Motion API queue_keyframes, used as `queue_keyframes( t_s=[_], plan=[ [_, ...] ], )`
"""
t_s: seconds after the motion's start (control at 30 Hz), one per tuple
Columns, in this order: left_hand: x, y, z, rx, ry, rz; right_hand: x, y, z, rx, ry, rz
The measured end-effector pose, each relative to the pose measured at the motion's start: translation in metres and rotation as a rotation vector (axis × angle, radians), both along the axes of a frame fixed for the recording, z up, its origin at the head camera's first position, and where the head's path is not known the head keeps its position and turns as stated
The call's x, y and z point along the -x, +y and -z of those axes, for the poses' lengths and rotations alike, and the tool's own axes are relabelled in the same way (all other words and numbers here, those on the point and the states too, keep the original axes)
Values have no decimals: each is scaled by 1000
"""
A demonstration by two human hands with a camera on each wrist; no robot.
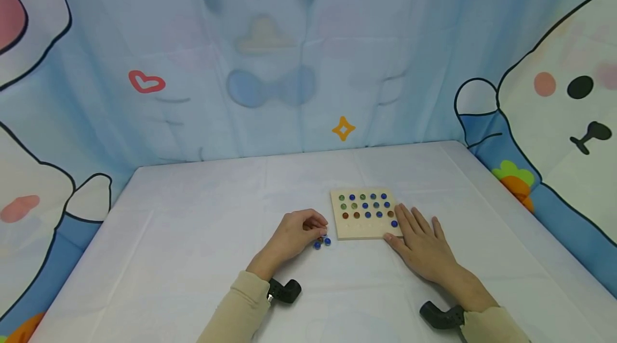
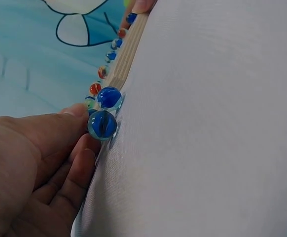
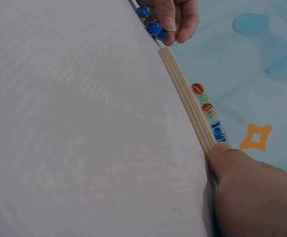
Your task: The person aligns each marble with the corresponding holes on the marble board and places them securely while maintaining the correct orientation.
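Observation:
A pale wooden board (image 1: 362,231) lies on the table, its hollows holding rows of green, blue and reddish-brown glass marbles. Part of its front row shows bare hollows. My right hand (image 1: 428,246) rests spread along the board's right side, thumb at the front edge. Left of the board, my left hand (image 1: 300,233) reaches with bent fingers and thumb to a small cluster of loose marbles, including a blue marble (image 2: 102,125) and another blue marble (image 3: 143,11). The fingertips are beside or touching the cluster; whether they pinch one is hidden.
A white cloth covers the table (image 1: 193,236). Behind it hangs a light blue curtain (image 1: 270,134) printed with cartoon figures. Black wrist devices sit on the left wrist (image 1: 285,290) and the right wrist (image 1: 441,315).

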State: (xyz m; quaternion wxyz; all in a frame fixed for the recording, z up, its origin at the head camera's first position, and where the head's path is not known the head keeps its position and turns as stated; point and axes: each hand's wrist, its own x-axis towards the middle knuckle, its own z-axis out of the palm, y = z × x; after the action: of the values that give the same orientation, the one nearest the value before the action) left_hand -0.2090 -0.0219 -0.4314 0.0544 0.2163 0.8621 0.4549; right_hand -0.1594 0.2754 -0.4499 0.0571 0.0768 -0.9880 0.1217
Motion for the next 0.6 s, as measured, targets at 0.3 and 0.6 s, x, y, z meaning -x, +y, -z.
queue_keyframes(
  t_s=[0.3,0.6],
  plan=[
    [0,1,-1,-17,-25,-15,0,1,1,-3,4,-3],
    [1,6,-7,-66,-48,-17,0,1,1,-2,3,1]
  ],
)
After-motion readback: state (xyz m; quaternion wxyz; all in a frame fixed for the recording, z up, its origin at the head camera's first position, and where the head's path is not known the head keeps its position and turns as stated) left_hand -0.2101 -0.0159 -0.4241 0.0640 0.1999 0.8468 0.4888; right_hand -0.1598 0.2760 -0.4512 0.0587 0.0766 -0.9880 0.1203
